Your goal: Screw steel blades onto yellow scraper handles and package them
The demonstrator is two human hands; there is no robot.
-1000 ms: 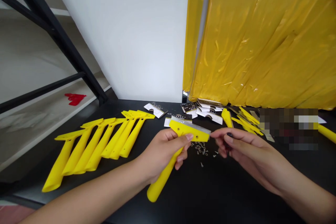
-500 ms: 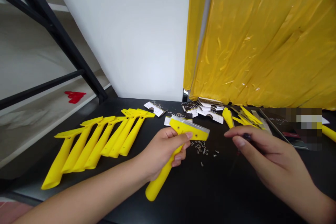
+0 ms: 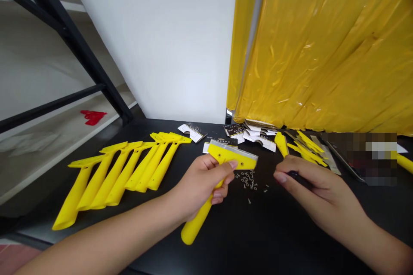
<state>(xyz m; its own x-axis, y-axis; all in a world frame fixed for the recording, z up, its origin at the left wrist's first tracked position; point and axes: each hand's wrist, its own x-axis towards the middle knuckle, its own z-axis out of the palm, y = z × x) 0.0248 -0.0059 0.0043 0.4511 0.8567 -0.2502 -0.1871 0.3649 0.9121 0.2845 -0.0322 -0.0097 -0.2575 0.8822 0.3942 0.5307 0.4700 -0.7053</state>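
Note:
My left hand (image 3: 206, 180) is wrapped round a yellow scraper (image 3: 193, 225), its head up and a metal blade (image 3: 234, 149) along the top edge. Two holes show in the head. To the right, my right hand (image 3: 309, 180) is pinched round a dark, thin tool (image 3: 295, 174), mostly hidden by the fingers. Small screws and nuts (image 3: 248, 180) lie on the black table (image 3: 258, 240) between the hands. Several yellow scraper handles (image 3: 119, 176) lie in a row at the left.
Black and white cards (image 3: 260, 139) lie at the back. Yellow strips (image 3: 308, 146) and a dark flat package (image 3: 345, 150) are at the right. Behind stand a white panel (image 3: 167, 47) and a yellow wrapped surface (image 3: 325, 51). A black metal frame (image 3: 77, 56) rises at the left.
My right hand has moved slightly left and down, and its fingers have closed more round the dark tool. My left hand still holds the scraper in nearly the same place.

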